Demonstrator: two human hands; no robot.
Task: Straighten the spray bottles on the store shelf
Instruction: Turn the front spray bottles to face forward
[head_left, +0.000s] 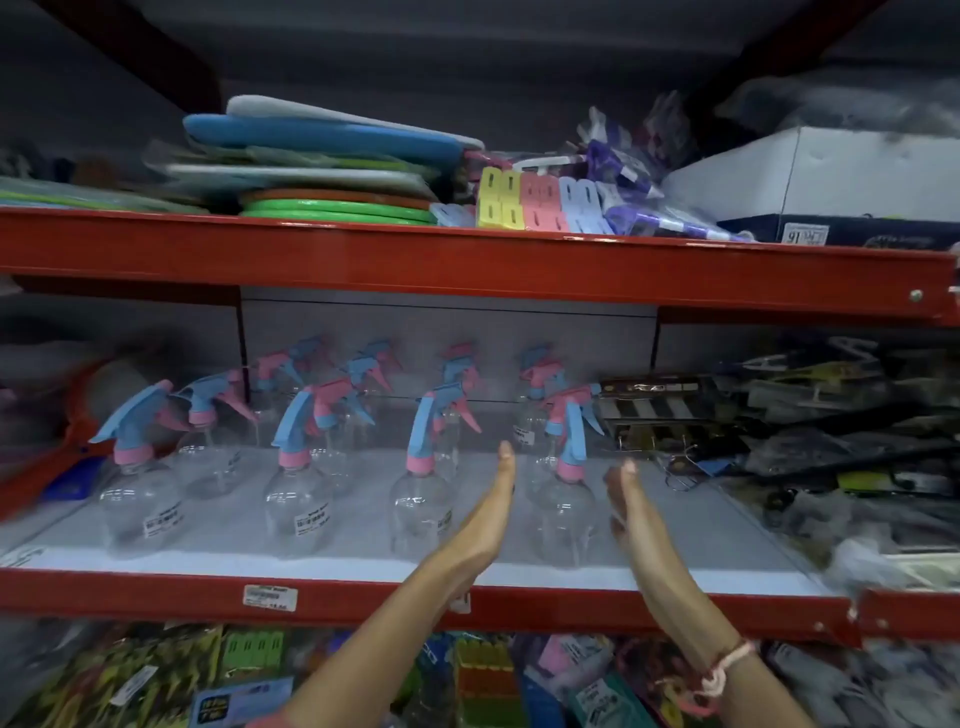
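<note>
Several clear spray bottles with pink and blue trigger heads stand in rows on the white middle shelf (701, 551). The front right bottle (563, 499) stands between my two hands. My left hand (491, 514) is flat and edge-on just left of it, fingers straight and pointing into the shelf. My right hand (626, 506) is flat on the bottle's right side, a little apart from it. Neither hand grips anything. Other front bottles stand at the left (137, 499), at centre-left (298, 499) and at centre (421, 501), their triggers turned in different directions.
A red beam (467, 265) carries the upper shelf with stacked flat pads, coloured clips and a white box. Dark packaged goods (831, 441) crowd the right of the middle shelf. The red front rail (156, 592) bears a price tag. Packaged items fill the shelf below.
</note>
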